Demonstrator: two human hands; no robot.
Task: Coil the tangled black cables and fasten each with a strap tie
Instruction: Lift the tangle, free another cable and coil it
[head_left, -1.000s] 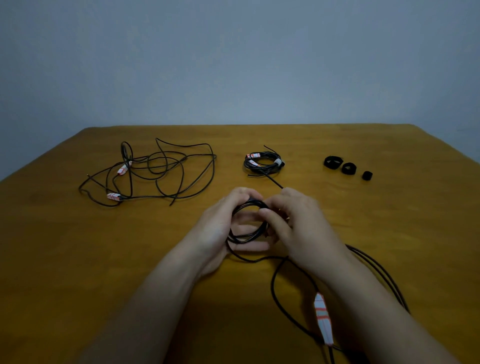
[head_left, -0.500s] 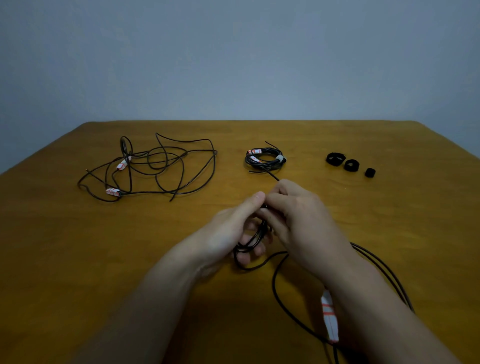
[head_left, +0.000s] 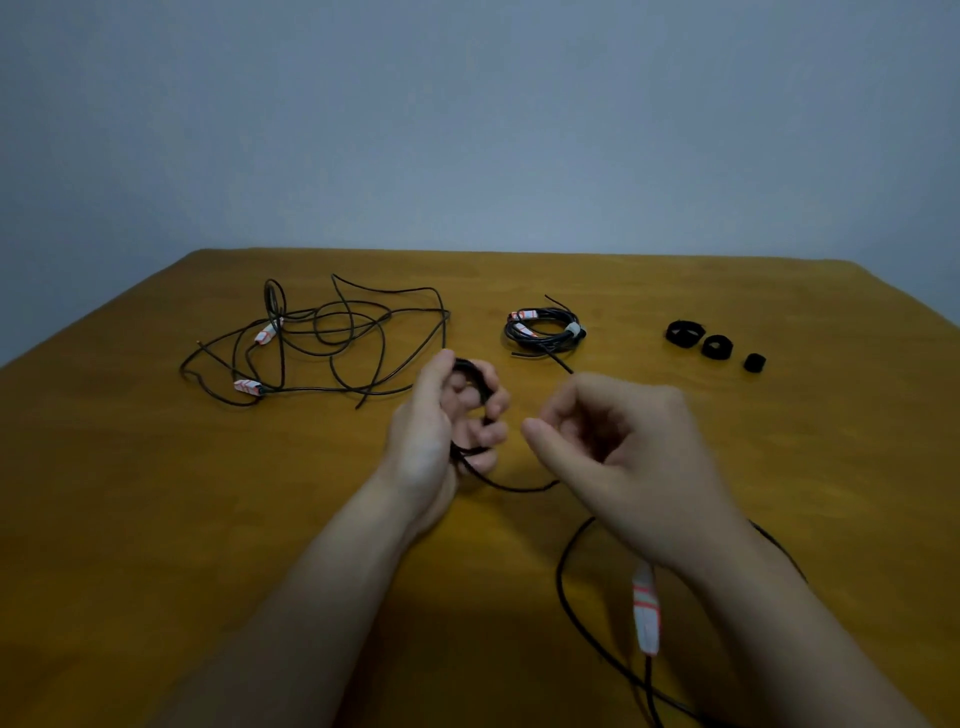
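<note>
My left hand (head_left: 431, 431) grips a small coil of black cable (head_left: 471, 370) above the middle of the wooden table (head_left: 156, 493). The loose rest of that cable (head_left: 519, 488) runs right under my right hand (head_left: 634, 457) and loops toward me, carrying a white and red tag (head_left: 645, 613). My right hand hovers just right of the coil with curled fingers; whether they hold the cable is hidden. A tangled black cable (head_left: 332, 343) lies at the back left. A coiled, tied cable (head_left: 545, 332) lies behind my hands.
Three black strap ties (head_left: 684, 332) (head_left: 717, 346) (head_left: 754, 362) lie in a row at the back right. A grey wall stands behind the table's far edge.
My hands were together on the coil. My right hand has come off it and moved right, while my left hand has turned and keeps the coil.
</note>
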